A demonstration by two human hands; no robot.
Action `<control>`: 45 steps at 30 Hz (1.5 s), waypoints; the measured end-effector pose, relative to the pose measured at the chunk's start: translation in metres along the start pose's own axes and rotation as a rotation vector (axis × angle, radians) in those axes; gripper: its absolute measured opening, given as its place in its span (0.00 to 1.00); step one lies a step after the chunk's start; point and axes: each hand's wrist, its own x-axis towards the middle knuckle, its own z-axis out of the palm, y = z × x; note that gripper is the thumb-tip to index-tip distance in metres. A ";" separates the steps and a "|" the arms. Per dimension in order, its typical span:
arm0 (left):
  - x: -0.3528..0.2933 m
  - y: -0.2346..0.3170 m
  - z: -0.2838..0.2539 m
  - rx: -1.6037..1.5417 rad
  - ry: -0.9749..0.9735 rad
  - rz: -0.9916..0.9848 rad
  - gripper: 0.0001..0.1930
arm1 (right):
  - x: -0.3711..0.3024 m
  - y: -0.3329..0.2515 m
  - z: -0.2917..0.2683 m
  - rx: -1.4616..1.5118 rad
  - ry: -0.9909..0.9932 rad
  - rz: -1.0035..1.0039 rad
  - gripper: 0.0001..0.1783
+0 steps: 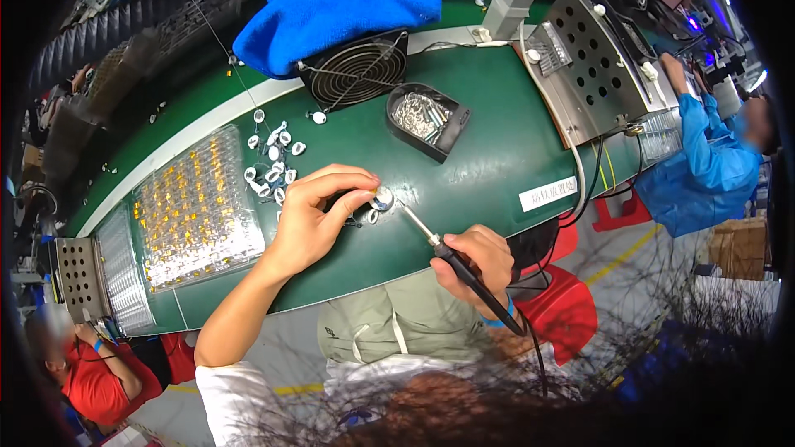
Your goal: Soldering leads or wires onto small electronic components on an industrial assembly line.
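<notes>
My left hand [308, 217] pinches a small round silvery part [383, 198] between thumb and fingertips, just above the green bench. Something yellow-orange shows at its upper edge; the fingers cover some of it. My right hand [490, 255] is closed around the black handle of a soldering iron [420, 227]. The iron's metal tip points up and left, close to the round part; whether they touch I cannot tell. Another small white part [373, 216] lies just below the pinched one. Left of my left hand is a loose cluster of small white round parts [274, 152] with dark wires.
A clear plastic tray [248, 236] with rows of yellow pieces lies at left. Behind my hands are a black bin [448, 134] of small metal parts and a fan [358, 72] under blue cloth [348, 12]. A perforated metal box [592, 54] stands right; co-workers sit at both sides.
</notes>
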 end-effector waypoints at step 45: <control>-0.002 -0.002 -0.006 0.068 -0.069 0.052 0.08 | 0.001 0.002 -0.002 -0.022 -0.068 -0.020 0.24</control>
